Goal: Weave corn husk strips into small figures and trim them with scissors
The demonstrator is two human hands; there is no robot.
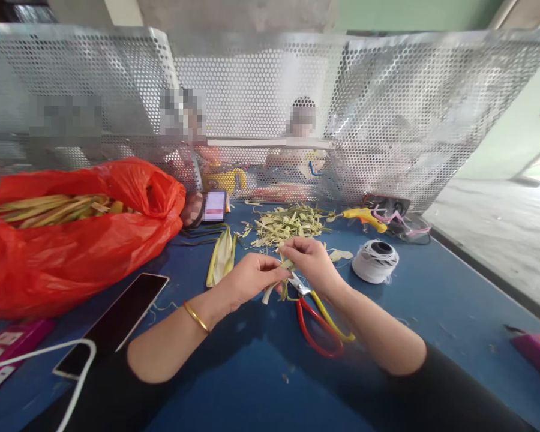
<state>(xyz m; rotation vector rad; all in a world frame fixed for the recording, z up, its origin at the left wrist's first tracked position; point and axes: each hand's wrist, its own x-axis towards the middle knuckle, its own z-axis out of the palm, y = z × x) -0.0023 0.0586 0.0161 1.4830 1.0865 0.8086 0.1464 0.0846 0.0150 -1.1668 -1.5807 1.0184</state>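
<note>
Both of my hands meet over the middle of the blue table, pinching pale green strips of dried husk or leaf [288, 264]. My left hand [255, 277], below a gold bangle [197, 317], has thumb and fingers closed on the strips. My right hand [312, 264] grips them from the other side. Beneath lie scissors [320, 327] with one red and one yellow handle, blades partly hidden by my hands. Just beyond is a heap of cut leaf pieces [290, 223]. A folded, larger husk [222, 257] rests left of my hands.
Left stands a red plastic bag [85, 240] of long husks, with a phone [112, 324] and magenta power strip [13, 354] nearer. Right are a white thread spool [375, 261], yellow glue gun [365, 218] and glasses [405, 225]. A perforated metal screen [252, 90] borders the back; people sit beyond.
</note>
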